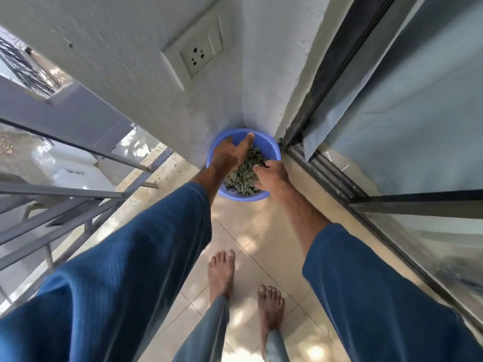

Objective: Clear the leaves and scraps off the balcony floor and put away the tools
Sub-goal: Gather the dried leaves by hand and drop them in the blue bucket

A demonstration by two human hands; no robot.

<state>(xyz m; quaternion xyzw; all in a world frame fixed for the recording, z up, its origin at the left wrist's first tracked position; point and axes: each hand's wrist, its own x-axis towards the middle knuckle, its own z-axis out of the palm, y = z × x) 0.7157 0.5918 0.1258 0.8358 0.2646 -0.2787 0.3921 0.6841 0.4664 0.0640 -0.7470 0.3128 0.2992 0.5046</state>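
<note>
Blue plastic basin (271,150) sits on the tiled balcony floor (251,231), pushed into the corner where the two white textured walls meet, just beside the sliding door track (326,173). Basin holds a heap of dry green leaves (243,173), piled about to the rim.

Left hand (228,154): reaches over the basin toward its far rim, fingers straight and spread, grip wide, holding nothing visible.

Right hand (273,176): lies over the basin's right rim, fingers (258,168) curled in toward the leaves. Cannot tell whether the grip is on the rim, on leaves, or on nothing.

Both forearms come out of dark blue sleeves (130,257). Two bare feet (220,273) stand on the tiles, near the basin but apart from it.

Surroundings: socket plate (201,54) on the left wall above the basin; grey metal railing (78,178) at left; glass sliding door (405,113) at right.
</note>
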